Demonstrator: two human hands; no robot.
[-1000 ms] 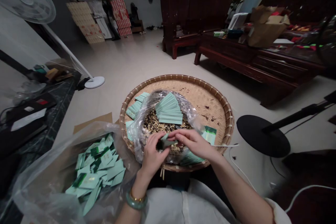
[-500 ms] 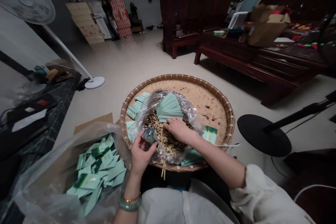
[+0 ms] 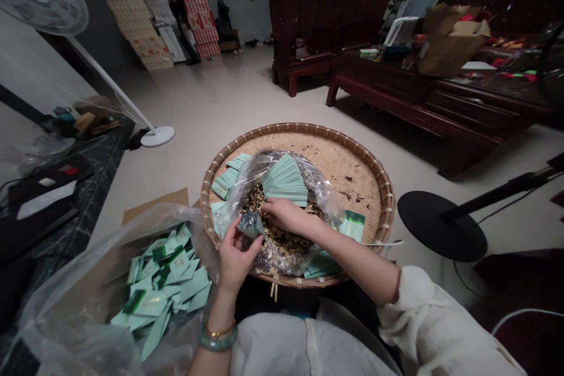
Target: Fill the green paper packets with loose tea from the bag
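My left hand (image 3: 238,249) is closed around a small open packet (image 3: 251,226), its dark, shiny mouth facing up. Just right of it is my right hand (image 3: 288,215), fingers curled and pressed together over the dried flakes (image 3: 288,241); whatever the fingertips pinch is hidden. Those brown and yellowish flakes fill a clear plastic bag (image 3: 324,188) in a round woven bamboo tray (image 3: 352,164). A fanned stack of pale green packets (image 3: 285,179) lies on the flakes, beyond my right hand.
Left of the tray, a big clear bag (image 3: 66,288) holds many filled green packets (image 3: 170,270). More packets (image 3: 225,182) lie along the tray's left side. A black stand base (image 3: 440,226) is on the right, a white fan (image 3: 157,136) at far left. Behind is a dark wooden table (image 3: 423,94).
My right hand has shifted left over the flakes, toward the packet, and its fingers have curled in. My left hand holds the packet in nearly the same place.
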